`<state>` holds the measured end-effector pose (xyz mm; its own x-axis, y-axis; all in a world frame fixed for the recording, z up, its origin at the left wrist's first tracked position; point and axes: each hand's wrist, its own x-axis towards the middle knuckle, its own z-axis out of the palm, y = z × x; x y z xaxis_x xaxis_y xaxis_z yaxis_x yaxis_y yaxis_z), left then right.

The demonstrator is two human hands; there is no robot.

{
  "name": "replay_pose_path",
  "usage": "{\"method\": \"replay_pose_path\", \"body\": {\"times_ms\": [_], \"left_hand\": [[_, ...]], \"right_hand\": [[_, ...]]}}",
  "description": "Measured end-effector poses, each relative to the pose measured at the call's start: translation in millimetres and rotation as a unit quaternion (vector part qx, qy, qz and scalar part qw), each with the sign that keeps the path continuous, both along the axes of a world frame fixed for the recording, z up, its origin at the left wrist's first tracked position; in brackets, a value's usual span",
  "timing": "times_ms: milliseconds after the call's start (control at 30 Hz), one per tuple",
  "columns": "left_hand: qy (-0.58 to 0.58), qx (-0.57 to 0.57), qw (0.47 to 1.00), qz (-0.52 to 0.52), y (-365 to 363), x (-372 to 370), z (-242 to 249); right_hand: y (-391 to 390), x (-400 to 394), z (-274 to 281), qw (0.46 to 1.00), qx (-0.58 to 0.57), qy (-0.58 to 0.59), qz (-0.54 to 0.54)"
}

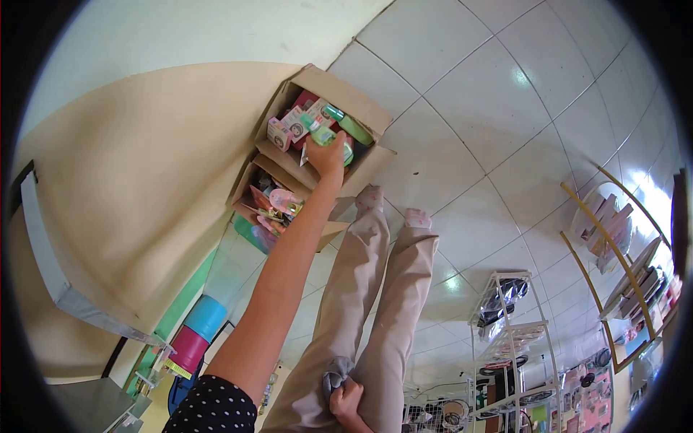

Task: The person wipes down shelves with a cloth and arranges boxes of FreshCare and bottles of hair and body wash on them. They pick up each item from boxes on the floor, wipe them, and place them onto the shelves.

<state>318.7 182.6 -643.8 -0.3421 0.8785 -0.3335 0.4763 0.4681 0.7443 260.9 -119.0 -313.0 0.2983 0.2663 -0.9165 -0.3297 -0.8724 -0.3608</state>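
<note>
My left hand [327, 154] reaches down into an open cardboard box [354, 97], its fingers closed round a light green bottle [318, 130]. Another green bottle [355, 130] with a dark green cap lies beside it. Several small pink-and-white boxes [280, 134] stand at the other side of the carton. Close to my lap, my right hand [347, 401] is closed on a bunched grey cloth [337, 375]. My fingers hide part of the held bottle.
A second carton [244, 189] with pink items adjoins the first, near my feet. A white rack [511, 328] with packaged goods stands to the right. A gold-framed shelf [613, 252] is farther right. Blue [206, 318] and magenta containers [189, 350] are at lower left.
</note>
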Motion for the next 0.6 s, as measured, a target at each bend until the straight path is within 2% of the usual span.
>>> {"method": "replay_pose_path", "body": {"times_ms": [100, 200, 333, 467, 533, 600], "left_hand": [[-0.041, -0.047, 0.998, -0.013, 7.0, 14.0, -3.7], [-0.009, -0.028, 0.999, -0.024, 8.2, 13.6, -24.0], [-0.079, -0.106, 0.991, 0.014, 13.9, 14.2, -19.4], [-0.068, -0.136, 0.988, -0.006, 18.0, 6.2, -8.9], [-0.173, -0.135, 0.976, -0.01, 14.9, 3.3, 2.8], [-0.213, -0.116, 0.97, -0.027, 14.4, -4.0, 16.1]], "right_hand": [[-2.2, -0.2, -0.1, 1.0, 0.012, 0.002, 0.007], [-5.6, -1.6, -0.6, 1.0, 0.017, 0.006, 0.001], [-10.5, -5.4, -2.2, 1.0, 0.02, -0.003, -0.012], [-19.8, -6.6, -2.0, 0.999, 0.032, 0.0, 0.005], [-19.2, -4.4, -2.0, 0.999, 0.038, -0.007, 0.001], [-18.1, 2.1, 0.7, 1.0, 0.023, 0.014, -0.003]]}}
